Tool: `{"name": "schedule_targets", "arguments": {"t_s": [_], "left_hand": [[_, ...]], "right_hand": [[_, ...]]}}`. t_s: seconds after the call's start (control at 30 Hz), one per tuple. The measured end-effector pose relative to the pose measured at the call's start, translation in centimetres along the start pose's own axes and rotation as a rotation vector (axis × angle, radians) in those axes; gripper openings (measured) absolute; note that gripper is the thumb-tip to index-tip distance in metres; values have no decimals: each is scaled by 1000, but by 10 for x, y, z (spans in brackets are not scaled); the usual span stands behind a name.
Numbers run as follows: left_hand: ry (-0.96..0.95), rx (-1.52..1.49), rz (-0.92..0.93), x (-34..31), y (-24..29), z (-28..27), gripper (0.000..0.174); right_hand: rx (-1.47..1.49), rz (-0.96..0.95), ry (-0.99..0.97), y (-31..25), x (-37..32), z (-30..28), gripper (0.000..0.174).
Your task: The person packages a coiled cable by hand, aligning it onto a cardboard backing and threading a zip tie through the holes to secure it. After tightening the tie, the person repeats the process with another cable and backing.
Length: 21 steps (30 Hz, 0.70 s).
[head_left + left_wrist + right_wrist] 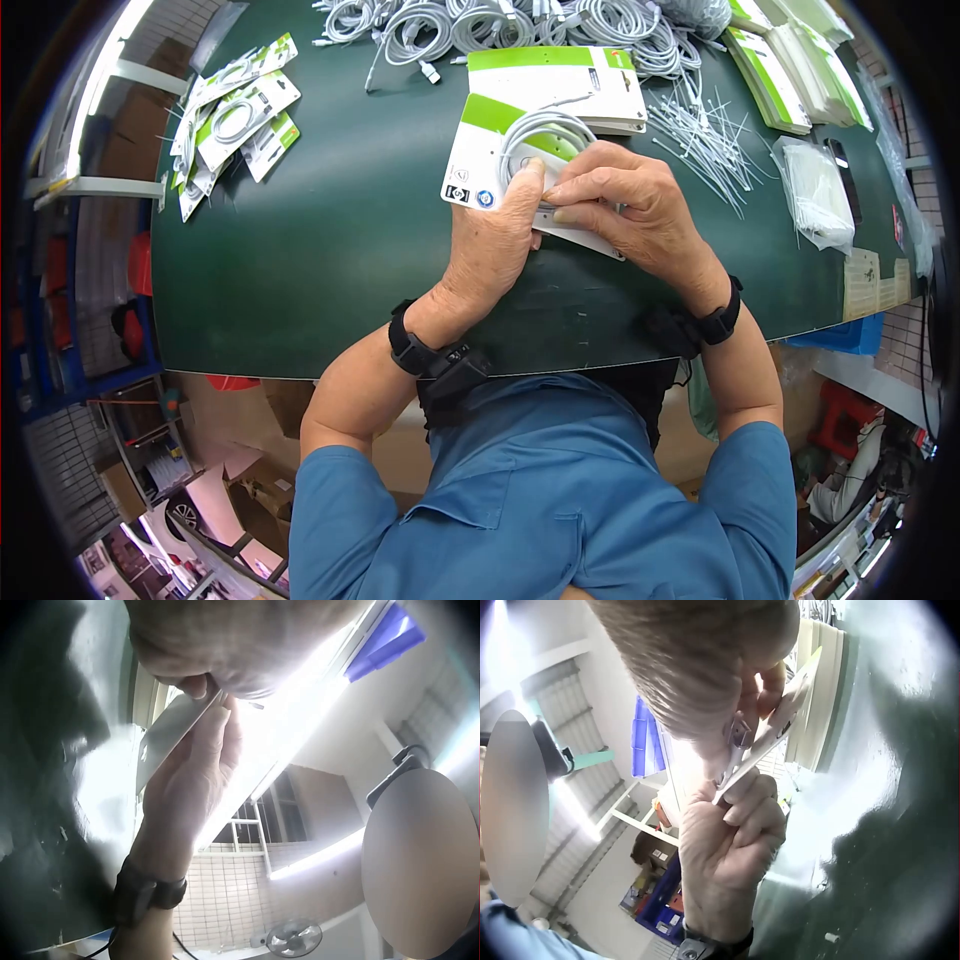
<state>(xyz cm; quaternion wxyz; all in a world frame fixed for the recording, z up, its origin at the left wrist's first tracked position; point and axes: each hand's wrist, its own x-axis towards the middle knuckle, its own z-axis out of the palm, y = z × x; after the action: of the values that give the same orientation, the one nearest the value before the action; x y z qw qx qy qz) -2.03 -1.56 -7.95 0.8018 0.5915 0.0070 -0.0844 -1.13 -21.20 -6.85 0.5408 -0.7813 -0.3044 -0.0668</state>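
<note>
Steadying a white-and-green card (467, 155) above the dark green counter (300, 270), we hold it in our left grip (490, 230), closed around its lower edge, the thumb on the front beside a pale cable coil (512, 135) and curled fingers behind. Our right grip (640, 205) is closed in a pinch at the coil's lower part, thumb and forefinger together, though the fingers hide just what lies between them. The coil lies against the face of the card, near the middle of the counter's far half, with a thin strand sticking up past its top. The right wrist view shows the card tilted between our two hands, a small plug (739, 735) near the right fingers. Just beyond, a stack of cards (620, 100) lies flat, and behind it spreads a heap of coiled cables (480, 25). To our right are loose white ties (700, 140), a clear bag (815, 195) and more stacked cards (775, 85). To our left, well apart, cards with cables (240, 120) overlap in a pile. Black straps circle both our wrists.
</note>
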Motion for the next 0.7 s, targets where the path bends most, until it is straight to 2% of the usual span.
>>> {"name": "schedule_targets", "arguments": {"t_s": [0.1,0.3,0.5,0.6,0.7], "left_hand": [[-11,28,-1,2,-1,-4,23],[-14,11,-18,4,-3,-7,23],[-47,19,-45,6,-3,-12,22],[-78,132,-38,7,1,-14,24],[-35,286,171,10,-8,-16,28]], "right_hand": [[-45,-26,21,0,0,2,20],[23,95,-43,-5,1,0,20],[25,130,-51,-2,0,4,20],[35,128,-25,-2,-1,6,21],[-42,57,16,-6,1,11,22]]}}
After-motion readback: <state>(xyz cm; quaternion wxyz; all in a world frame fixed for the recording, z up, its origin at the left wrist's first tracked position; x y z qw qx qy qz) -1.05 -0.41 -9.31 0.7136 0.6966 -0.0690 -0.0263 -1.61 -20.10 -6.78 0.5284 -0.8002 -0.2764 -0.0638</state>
